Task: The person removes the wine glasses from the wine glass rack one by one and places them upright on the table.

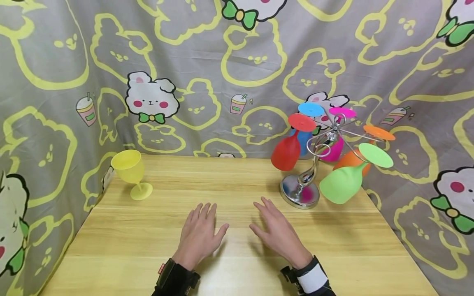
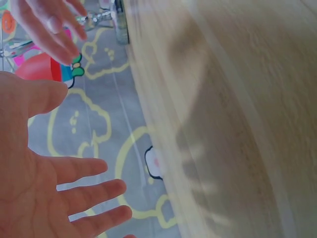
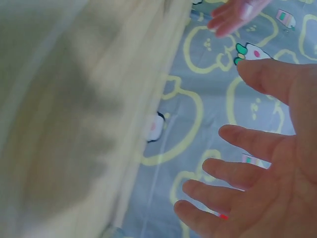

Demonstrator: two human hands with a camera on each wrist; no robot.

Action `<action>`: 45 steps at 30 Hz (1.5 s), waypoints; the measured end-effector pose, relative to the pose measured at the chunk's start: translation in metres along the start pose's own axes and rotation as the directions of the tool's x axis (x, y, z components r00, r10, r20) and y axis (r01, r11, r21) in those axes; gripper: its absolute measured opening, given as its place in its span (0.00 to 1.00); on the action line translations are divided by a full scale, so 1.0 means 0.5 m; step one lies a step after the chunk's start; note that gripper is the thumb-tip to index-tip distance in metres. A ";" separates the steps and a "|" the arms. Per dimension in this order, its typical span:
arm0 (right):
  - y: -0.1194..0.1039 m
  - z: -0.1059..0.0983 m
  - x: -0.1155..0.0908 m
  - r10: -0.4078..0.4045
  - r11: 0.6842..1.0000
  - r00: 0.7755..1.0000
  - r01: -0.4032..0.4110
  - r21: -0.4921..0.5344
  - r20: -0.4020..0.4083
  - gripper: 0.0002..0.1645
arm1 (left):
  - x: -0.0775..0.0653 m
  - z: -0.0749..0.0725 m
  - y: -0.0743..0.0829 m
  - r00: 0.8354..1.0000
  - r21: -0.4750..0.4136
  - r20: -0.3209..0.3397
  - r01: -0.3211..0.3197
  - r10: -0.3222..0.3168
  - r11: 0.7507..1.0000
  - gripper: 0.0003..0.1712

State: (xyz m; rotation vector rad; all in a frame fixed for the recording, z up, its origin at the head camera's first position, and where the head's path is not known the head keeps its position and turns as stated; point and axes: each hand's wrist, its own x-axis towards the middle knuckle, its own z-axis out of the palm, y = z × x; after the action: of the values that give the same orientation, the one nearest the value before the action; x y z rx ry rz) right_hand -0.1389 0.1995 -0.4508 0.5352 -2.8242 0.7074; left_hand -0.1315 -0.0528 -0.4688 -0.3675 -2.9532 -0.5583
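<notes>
My left hand [image 1: 200, 235] hovers over the table with its fingers spread and nothing in it. Across from it, my right hand [image 1: 278, 232] is likewise empty, fingers extended, nearest to the round chrome base [image 1: 299, 192] of a goblet rack. From the rack's wire arms several goblets hang upside down: a red goblet [image 1: 286, 152], a light green goblet [image 1: 342, 183], an orange goblet [image 1: 378, 132], a blue one [image 1: 311, 109] and a magenta one [image 1: 332, 149]. A yellow goblet [image 1: 129, 167] stands upright at the table's left, apart from both hands.
The wooden table [image 1: 222, 271] carries everything. A grey curtain [image 1: 207, 61] with yellow outlines and rabbit prints closes off the back and both sides. The rack stands near the back right, its goblets overhanging the table surface.
</notes>
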 end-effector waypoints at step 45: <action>0.201 -0.421 -0.008 -0.143 0.961 0.821 -0.018 -0.276 -0.552 0.25 | -0.002 0.005 0.001 1.000 -0.041 0.020 -0.008 0.009 0.999 0.42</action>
State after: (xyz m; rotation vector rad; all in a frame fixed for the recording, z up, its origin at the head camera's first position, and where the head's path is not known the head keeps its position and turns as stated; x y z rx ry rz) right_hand -0.1557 0.3857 -0.3107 0.2997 -2.2690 0.3707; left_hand -0.1306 -0.0514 -0.4712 -0.3924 -2.9616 -0.6189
